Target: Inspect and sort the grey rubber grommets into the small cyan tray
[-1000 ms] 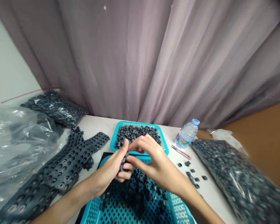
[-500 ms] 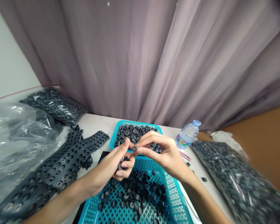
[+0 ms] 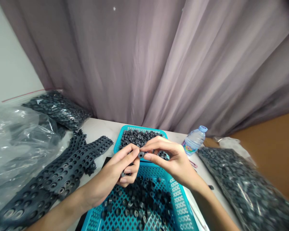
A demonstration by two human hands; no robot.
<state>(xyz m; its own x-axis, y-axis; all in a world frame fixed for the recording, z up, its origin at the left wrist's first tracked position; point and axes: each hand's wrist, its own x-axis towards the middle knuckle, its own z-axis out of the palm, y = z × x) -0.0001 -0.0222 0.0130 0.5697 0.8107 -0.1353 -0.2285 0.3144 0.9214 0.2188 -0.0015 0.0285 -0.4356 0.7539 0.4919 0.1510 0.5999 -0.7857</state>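
Observation:
My left hand (image 3: 118,175) and my right hand (image 3: 172,160) meet above the near teal basket (image 3: 180,202). Between the fingertips of both hands sits one small dark rubber ring (image 3: 141,155), pinched by my right thumb and forefinger and touched by my left thumb and forefinger. The curled lower fingers of my left hand also hold several more dark rings (image 3: 125,173). Loose dark rings (image 3: 137,199) lie in the near basket under the hands. A second teal basket (image 3: 117,144) behind the hands is filled with the same rings.
Dark perforated rubber strips (image 3: 62,173) lie at the left beside crumpled clear plastic (image 3: 16,141) and a bag of rings (image 3: 57,107). A water bottle (image 3: 194,139) stands at the right, with a large bag of rings (image 3: 245,189) beyond. A grey curtain hangs behind.
Both hands rose from low over the near basket to just in front of the far basket. My right fingers drew one ring out of the left hand and now hold it at the fingertips.

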